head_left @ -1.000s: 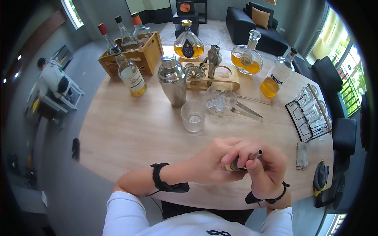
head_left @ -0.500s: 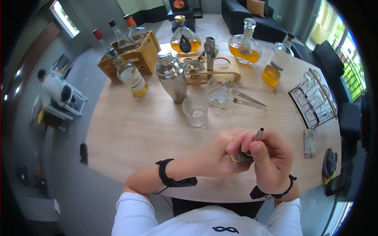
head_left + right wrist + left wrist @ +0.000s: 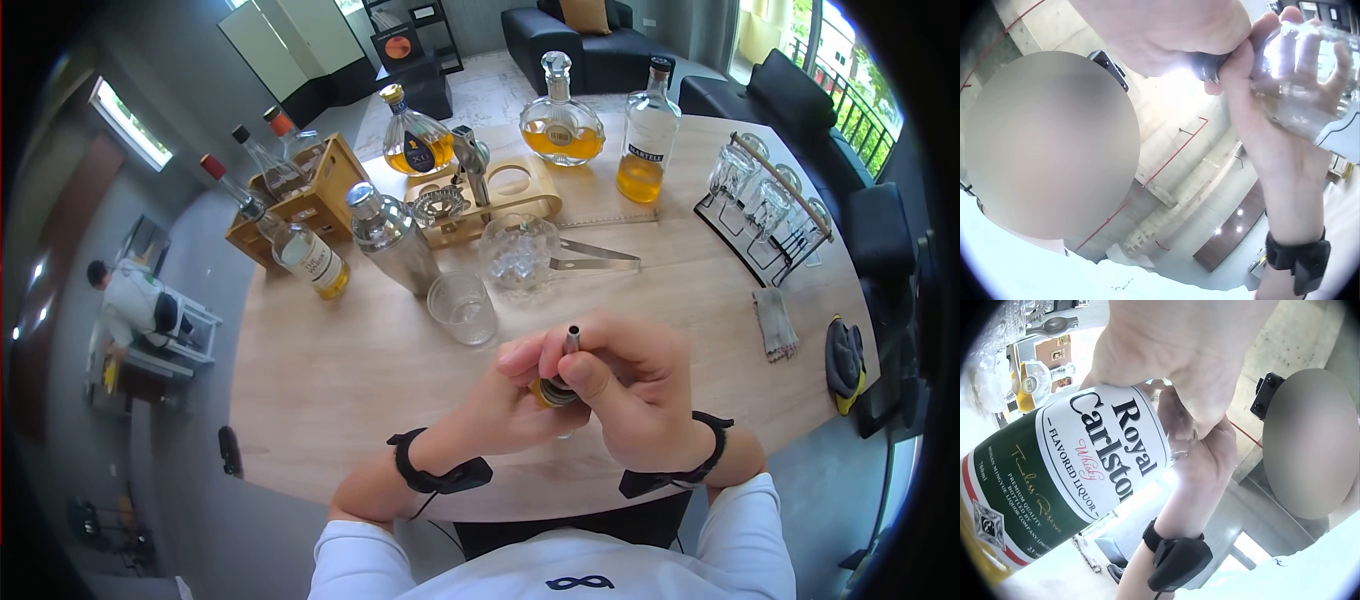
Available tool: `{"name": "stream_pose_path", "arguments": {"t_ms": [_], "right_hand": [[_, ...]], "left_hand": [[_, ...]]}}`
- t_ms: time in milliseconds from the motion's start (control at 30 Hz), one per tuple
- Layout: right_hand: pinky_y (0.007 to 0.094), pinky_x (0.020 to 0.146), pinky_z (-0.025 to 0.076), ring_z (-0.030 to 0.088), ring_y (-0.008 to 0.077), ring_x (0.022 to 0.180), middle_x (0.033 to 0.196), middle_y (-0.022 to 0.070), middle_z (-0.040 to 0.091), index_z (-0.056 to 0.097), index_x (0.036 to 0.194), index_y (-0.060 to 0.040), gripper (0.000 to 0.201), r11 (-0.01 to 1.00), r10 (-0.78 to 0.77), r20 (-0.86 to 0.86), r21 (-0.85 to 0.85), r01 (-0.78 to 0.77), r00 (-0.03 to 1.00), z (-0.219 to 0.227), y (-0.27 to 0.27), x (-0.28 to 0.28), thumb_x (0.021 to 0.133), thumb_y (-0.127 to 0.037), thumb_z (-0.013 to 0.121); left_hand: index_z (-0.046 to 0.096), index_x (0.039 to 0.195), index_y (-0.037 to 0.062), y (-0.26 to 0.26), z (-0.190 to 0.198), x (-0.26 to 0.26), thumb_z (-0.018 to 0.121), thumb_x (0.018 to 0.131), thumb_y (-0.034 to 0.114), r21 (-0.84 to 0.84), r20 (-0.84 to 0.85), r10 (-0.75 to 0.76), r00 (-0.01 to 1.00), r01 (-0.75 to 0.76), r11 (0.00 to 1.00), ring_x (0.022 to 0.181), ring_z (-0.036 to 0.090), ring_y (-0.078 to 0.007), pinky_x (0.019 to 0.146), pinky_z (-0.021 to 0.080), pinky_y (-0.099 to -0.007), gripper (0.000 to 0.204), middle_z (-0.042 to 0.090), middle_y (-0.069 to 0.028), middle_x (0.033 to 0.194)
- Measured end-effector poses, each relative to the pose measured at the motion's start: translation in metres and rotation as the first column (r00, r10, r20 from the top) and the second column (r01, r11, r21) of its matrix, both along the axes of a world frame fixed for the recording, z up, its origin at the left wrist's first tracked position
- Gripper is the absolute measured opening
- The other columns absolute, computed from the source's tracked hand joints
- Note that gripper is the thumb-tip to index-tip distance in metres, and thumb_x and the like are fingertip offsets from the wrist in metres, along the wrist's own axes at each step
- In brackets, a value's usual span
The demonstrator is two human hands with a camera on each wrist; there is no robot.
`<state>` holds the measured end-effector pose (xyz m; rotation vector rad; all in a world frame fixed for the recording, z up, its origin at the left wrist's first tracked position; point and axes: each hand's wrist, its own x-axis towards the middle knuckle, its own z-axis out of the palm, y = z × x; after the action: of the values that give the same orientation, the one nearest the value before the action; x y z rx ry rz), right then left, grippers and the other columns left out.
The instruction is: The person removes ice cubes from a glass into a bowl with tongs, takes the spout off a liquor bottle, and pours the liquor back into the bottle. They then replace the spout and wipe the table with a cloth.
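A whisky bottle (image 3: 1097, 456) with a white and green label is held close in front of my chest. My left hand (image 3: 515, 400) grips it around the shoulder and neck; the fingers show through the clear glass (image 3: 1291, 75) in the right wrist view. At the mouth is a pourer with a metal spout (image 3: 573, 340) and a dark base (image 3: 1210, 65). My right hand (image 3: 640, 390) pinches this pourer between thumb and fingers, right beside the left hand. Most of the bottle is hidden beneath both hands in the head view.
Ahead stand a glass (image 3: 463, 308), a cocktail shaker (image 3: 395, 240), an ice bowl (image 3: 518, 250) with tongs (image 3: 600, 258), and a wooden bar-tool stand (image 3: 540, 195). Several liquor bottles line the back. A glass rack (image 3: 765, 210), a cloth (image 3: 775, 322) and a wooden crate (image 3: 345, 180) flank them.
The head view has turned, so the table things appear tilted and shifted. Both hands, still on the bottle and pourer, sit further left in view, and the spout points more upright.
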<state>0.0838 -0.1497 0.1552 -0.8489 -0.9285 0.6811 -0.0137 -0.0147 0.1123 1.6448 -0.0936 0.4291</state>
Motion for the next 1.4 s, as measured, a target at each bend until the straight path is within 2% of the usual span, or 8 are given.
{"name": "stream_pose_path", "arguments": {"t_ms": [67,133,267,433,633,900,1233,1400], "right_hand": [[0.0290,0.091,0.058,0.074,0.0171,0.102,0.114,0.0189,0.078,0.071,0.120,0.0104,0.019,0.999,-0.015,0.039,0.041,0.013,0.999,-0.004,0.002,0.004,0.105,0.001,0.063],[0.0296,0.092,0.058,0.075,0.0190,0.103,0.112,0.0215,0.079,0.071,0.120,0.0101,0.020,0.988,-0.107,0.360,0.145,0.058,0.927,-0.007,0.003,0.011,0.103,0.003,0.064],[0.0346,0.091,0.058,0.075,0.0265,0.101,0.110,0.0229,0.078,0.068,0.106,0.0084,0.016,0.993,-0.099,0.380,0.098,0.066,0.920,0.003,-0.002,0.010,0.109,-0.006,0.062],[0.0364,0.095,0.061,0.076,0.0272,0.107,0.115,0.0268,0.076,0.068,0.119,0.0078,0.024,0.971,-0.092,-0.019,0.221,0.094,0.996,0.016,0.001,0.016,0.110,-0.014,0.064],[0.0404,0.099,0.062,0.074,0.0334,0.117,0.122,0.0264,0.073,0.059,0.119,0.0021,0.027,0.995,0.000,-0.212,0.102,0.022,0.977,0.010,0.009,0.033,0.115,-0.025,0.055],[0.0309,0.093,0.059,0.073,0.0162,0.106,0.121,0.0200,0.076,0.066,0.106,-0.0057,0.024,0.987,0.066,-0.413,-0.104,-0.118,0.908,0.018,0.010,0.039,0.112,-0.028,0.062],[0.0267,0.084,0.058,0.070,0.0093,0.089,0.108,0.0128,0.078,0.065,0.098,-0.0100,0.021,0.976,0.109,-0.517,-0.105,-0.189,0.849,0.006,0.013,0.049,0.109,-0.027,0.068],[0.0266,0.085,0.057,0.072,0.0105,0.091,0.105,0.0113,0.079,0.068,0.106,-0.0070,0.019,0.986,-0.151,-0.198,0.041,0.162,0.969,0.008,-0.003,0.082,0.110,-0.026,0.066]], "left_hand": [[0.067,0.114,0.0041,0.003,-0.003,0.004,0.080,0.081,0.000,0.021,0.026,-0.033,0.999,0.033,0.999,0.090,0.066,-0.0147,0.078,0.053,-0.0303,0.036,0.069,-0.0032,0.099],[0.068,0.114,0.0040,0.006,-0.003,0.004,0.079,0.082,0.000,0.037,0.046,-0.059,0.997,0.057,0.998,0.092,0.066,-0.0150,0.079,0.054,-0.0306,0.035,0.069,-0.0035,0.100],[0.069,0.112,0.0027,0.005,0.001,-0.001,0.079,0.085,0.002,0.087,-0.007,-0.042,0.999,0.042,0.995,0.094,0.067,-0.0181,0.083,0.054,-0.0316,0.030,0.070,-0.0069,0.105],[0.074,0.106,0.0011,0.005,0.002,0.002,0.077,0.086,0.002,0.141,0.086,-0.047,0.995,0.034,0.989,0.095,0.068,-0.0226,0.084,0.053,-0.0341,0.021,0.070,-0.0090,0.103],[0.076,0.103,-0.0012,0.006,0.007,0.007,0.075,0.088,0.002,0.198,0.005,-0.062,0.998,0.060,0.978,0.094,0.068,-0.0242,0.084,0.054,-0.0356,0.016,0.070,-0.0094,0.102],[0.074,0.103,-0.0028,0.008,0.003,0.005,0.075,0.088,0.001,0.200,-0.002,-0.060,0.998,0.059,0.978,0.093,0.071,-0.0229,0.082,0.055,-0.0351,0.015,0.072,-0.0091,0.107],[0.075,0.102,0.0003,0.008,0.008,0.005,0.076,0.090,0.004,0.198,0.001,-0.051,0.999,0.050,0.979,0.093,0.070,-0.0223,0.082,0.055,-0.0346,0.013,0.071,-0.0100,0.106],[0.077,0.102,0.0028,0.008,0.007,0.005,0.076,0.092,0.008,0.200,-0.009,-0.071,0.997,0.072,0.977,0.091,0.072,-0.0224,0.082,0.056,-0.0341,0.012,0.075,-0.0108,0.104]]}}
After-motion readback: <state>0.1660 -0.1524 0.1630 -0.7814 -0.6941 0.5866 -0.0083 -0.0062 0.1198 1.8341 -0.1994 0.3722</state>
